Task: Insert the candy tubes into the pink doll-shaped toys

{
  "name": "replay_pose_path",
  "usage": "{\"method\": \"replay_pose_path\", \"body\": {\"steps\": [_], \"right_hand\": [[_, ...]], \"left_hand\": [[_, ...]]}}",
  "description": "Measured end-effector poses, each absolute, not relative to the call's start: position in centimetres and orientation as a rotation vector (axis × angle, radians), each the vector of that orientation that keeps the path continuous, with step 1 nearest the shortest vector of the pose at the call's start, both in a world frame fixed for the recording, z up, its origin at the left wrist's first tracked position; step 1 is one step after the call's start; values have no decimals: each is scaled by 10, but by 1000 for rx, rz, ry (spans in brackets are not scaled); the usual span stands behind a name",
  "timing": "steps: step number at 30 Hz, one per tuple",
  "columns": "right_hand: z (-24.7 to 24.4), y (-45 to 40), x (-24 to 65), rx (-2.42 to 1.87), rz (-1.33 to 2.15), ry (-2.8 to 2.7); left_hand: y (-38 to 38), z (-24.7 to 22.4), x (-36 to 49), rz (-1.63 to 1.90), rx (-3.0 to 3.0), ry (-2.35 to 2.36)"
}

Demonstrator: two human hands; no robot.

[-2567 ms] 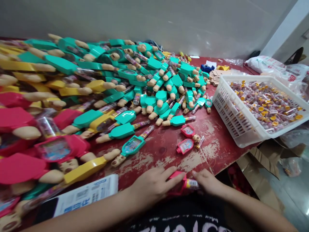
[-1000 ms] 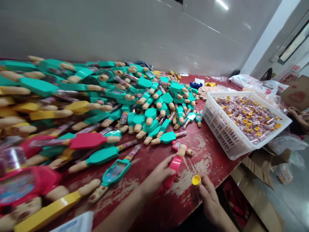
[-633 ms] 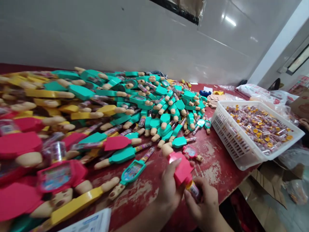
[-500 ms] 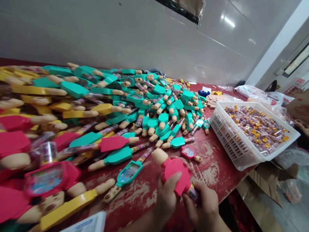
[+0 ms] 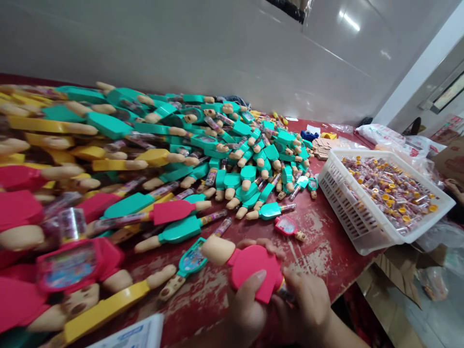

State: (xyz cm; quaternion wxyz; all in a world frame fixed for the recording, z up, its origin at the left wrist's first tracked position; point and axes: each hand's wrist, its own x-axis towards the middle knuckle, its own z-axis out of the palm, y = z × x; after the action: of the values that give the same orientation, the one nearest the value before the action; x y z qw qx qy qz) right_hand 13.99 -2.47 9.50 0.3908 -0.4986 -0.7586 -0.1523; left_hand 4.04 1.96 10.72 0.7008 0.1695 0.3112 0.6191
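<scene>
My left hand (image 5: 248,309) is closed around a pink plastic toy (image 5: 255,270), its thumb lying across the flat back. The toy's beige rounded end (image 5: 218,250) points up and to the left. At the toy's lower right end, my right hand (image 5: 310,302) grips a clear candy tube (image 5: 285,291), mostly hidden by its fingers. Whether the tube is fully seated in the toy, I cannot tell. Just beyond my hands lie another pink toy (image 5: 287,225) with a clear window and a green toy (image 5: 192,258) with a tube at its end.
A large heap of green toys (image 5: 232,181), with yellow and pink ones, covers the left and back of the worn red table (image 5: 213,295). A white basket (image 5: 344,212) full of filled tubes with yellow caps stands at right. A white box edge (image 5: 134,336) shows in front.
The pink toy has swung left and tipped flatter. My right hand has closed in over the tube, hiding more of it. The view has shifted slightly.
</scene>
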Motion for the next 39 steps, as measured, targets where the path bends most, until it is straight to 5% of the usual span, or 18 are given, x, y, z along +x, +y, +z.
{"method": "replay_pose_path", "body": {"steps": [21, 39], "right_hand": [[102, -33, 142, -1578, 667, -1401], [67, -24, 151, -1014, 1925, -330]], "left_hand": [[32, 92, 55, 1300, 549, 696], [34, 76, 53, 1151, 676, 740]]}}
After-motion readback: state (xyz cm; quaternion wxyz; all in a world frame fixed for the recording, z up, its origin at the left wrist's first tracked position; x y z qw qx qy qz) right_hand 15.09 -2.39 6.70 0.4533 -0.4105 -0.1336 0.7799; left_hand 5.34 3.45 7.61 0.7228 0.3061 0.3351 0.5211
